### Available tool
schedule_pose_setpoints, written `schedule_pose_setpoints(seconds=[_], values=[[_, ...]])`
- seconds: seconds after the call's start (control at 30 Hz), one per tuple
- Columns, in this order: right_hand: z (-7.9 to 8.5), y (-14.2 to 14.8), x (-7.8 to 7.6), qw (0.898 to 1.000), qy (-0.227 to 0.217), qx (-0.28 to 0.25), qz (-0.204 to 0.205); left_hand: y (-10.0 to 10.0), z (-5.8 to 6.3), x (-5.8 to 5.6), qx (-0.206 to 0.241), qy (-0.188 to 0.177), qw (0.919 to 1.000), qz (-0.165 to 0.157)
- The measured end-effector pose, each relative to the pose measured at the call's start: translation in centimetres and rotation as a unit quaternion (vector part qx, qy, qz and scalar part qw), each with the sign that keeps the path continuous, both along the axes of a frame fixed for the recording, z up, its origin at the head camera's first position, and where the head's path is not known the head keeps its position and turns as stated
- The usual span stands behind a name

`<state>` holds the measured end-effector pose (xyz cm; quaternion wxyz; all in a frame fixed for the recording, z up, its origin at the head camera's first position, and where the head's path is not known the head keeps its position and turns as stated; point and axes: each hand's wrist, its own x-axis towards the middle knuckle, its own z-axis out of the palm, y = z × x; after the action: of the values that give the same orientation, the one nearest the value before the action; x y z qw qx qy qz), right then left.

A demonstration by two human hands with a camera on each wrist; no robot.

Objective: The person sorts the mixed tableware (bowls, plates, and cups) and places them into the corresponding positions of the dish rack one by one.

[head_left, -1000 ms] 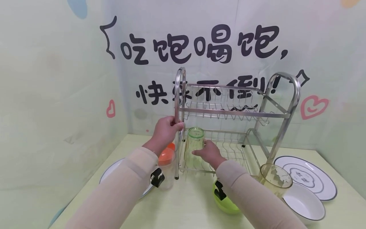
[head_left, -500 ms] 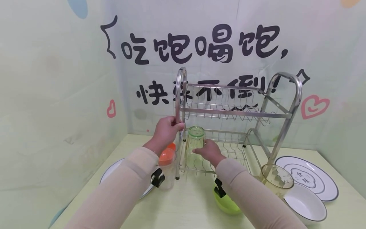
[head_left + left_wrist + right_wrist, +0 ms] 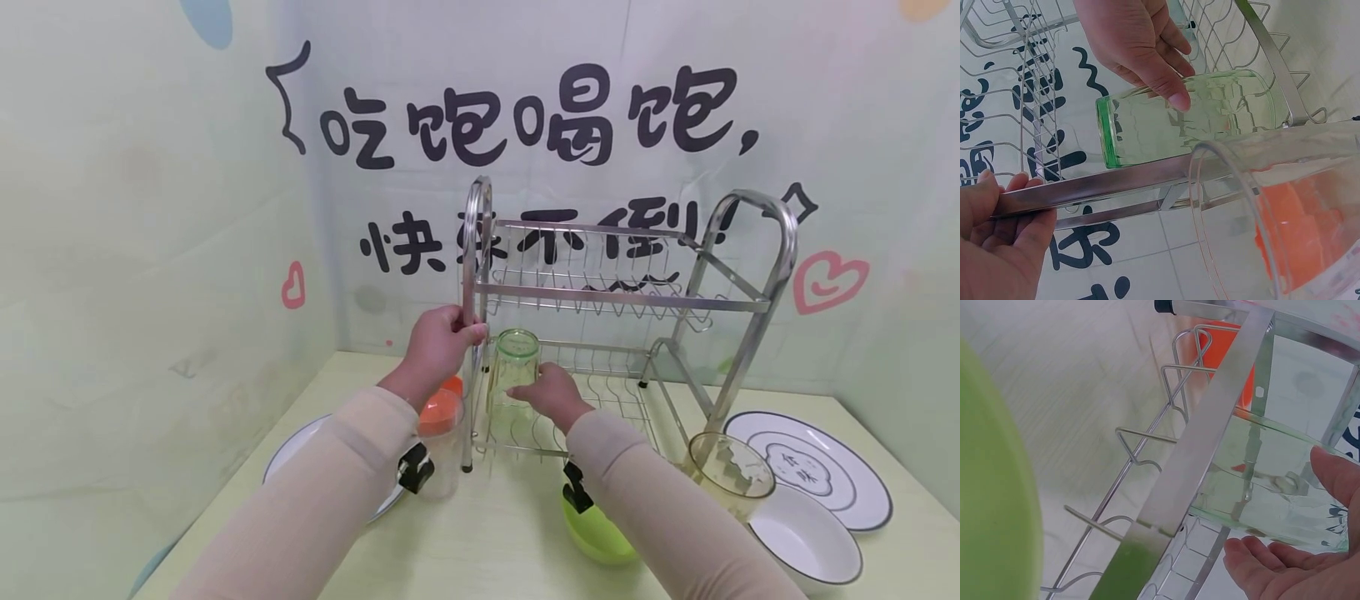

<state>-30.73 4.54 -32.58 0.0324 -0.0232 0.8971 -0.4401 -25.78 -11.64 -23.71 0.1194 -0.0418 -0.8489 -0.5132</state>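
My left hand [image 3: 437, 343] grips the left upright [image 3: 470, 267] of a two-tier metal dish rack [image 3: 622, 297]; in the left wrist view its fingers [image 3: 1035, 234] wrap the bar from below. A clear green drinking glass [image 3: 517, 371] stands upside down at the left end of the rack's lower tier. My right hand [image 3: 557, 395] holds this glass from the right, thumb on the near side. The right wrist view has the thumb [image 3: 1335, 472] and fingers [image 3: 1272, 562] on opposite sides of the glass [image 3: 1272, 487].
Left of the rack stand a clear plastic cup [image 3: 441, 471] and something orange [image 3: 442, 410] behind it, near a white plate [image 3: 300, 437]. A lime-green bowl [image 3: 600, 535] sits in front. An amber glass [image 3: 727, 479], a white bowl [image 3: 810, 537] and an oval plate [image 3: 855, 492] lie right.
The scene drifts slightly rightward in the head view. Both hands keep their hold, the left on the rack upright and the right on the green glass.
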Motion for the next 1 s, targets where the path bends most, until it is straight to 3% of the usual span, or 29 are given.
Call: schedule_pose_setpoints(seconds=[1.0], values=[[0.5,-0.4,-1.6,1.0,-0.003,0.001,0.003,-0.2,0.1,-0.4,0.002,-0.009,0.9999,-0.012]])
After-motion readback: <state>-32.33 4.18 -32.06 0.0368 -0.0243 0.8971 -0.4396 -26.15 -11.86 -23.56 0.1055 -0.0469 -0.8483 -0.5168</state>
